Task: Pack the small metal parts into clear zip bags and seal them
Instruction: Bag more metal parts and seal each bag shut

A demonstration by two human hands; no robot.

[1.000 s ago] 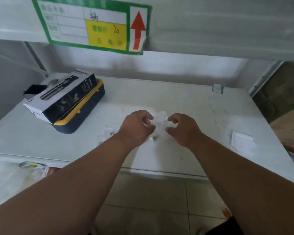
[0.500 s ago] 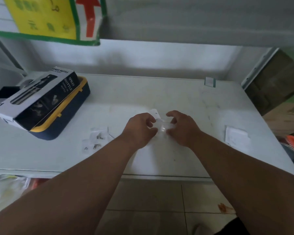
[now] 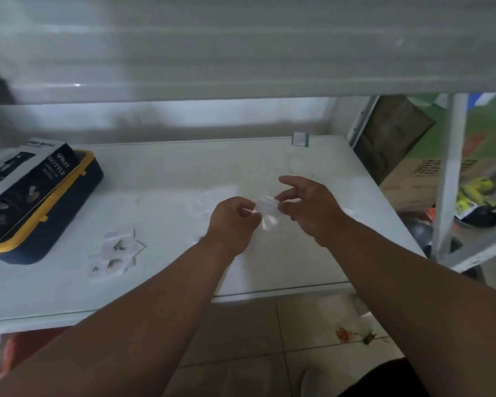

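Head camera, my only view.
It looks forward and down from above, close behind my fingers [image 3: 291, 193], the table [image 3: 169, 181] beyond them.

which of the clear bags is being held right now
The clear zip bag pinched between the left hand and right hand, up off the table. The other bags lie flat at left, untouched.

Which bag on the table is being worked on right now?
On the white table, look right of the yellow-rimmed case, past the bags holding metal parts. It is the clear bag held up between the left hand and right hand, the only one off the surface.
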